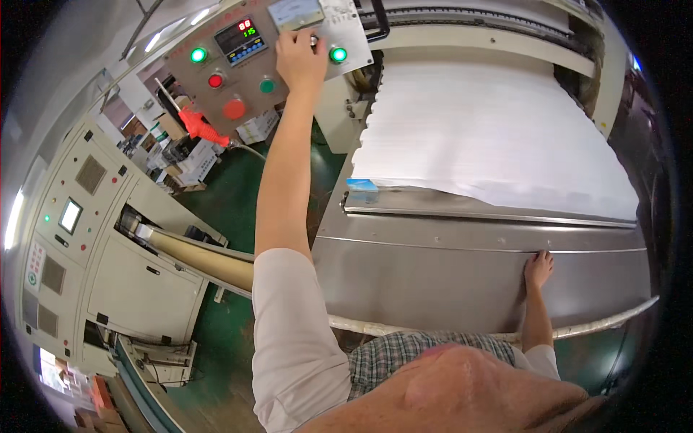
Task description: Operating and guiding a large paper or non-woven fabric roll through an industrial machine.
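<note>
My left hand is raised to a metal control panel, fingers closed around a small knob near a lit green button. The panel also carries a digital display, a red button and a larger red push button. My right hand rests on the steel table, its fingers lying on the metal near a seam and holding nothing. Beyond it, a wide white rippled sheet comes from the machine, its near edge by a steel bar.
A red air gun with a hose hangs below the panel. A blue label-like piece lies at the sheet's near left corner. Left stands a large cream cabinet with a tan roller. A pale padded tube edges the table.
</note>
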The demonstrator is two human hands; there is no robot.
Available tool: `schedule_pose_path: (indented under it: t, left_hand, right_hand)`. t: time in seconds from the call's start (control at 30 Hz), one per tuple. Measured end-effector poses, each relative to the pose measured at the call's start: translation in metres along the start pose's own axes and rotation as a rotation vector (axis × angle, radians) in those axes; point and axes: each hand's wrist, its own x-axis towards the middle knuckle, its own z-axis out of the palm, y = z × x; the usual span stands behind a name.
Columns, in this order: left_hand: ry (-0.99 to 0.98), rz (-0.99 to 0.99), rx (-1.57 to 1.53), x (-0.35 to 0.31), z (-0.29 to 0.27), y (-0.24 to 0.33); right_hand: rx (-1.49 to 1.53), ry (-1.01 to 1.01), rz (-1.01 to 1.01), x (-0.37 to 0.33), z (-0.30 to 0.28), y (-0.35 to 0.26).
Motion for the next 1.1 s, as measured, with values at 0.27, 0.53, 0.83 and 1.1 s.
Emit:
schedule_pose_path:
  t: [0.27,0.53,0.83,1.1]
  left_hand:
    - [-0.027,0.034,0.035,0.000,-0.004,0.001]
    - [-0.052,0.034,0.040,0.000,-0.004,0.000]
    - [-0.250,-0.495,-0.945,0.000,-0.070,0.054]
    - [-0.521,-0.279,-2.124,-0.007,-0.252,0.138]
  right_hand:
    - [0.030,0.083,0.016,-0.001,-0.006,-0.006]
    - [0.052,0.015,0.047,-0.001,-0.011,-0.012]
    - [0.031,-0.006,0.028,0.002,-0.013,-0.010]
    - [-0.043,0.049,-0.030,0.000,0.000,-0.011]
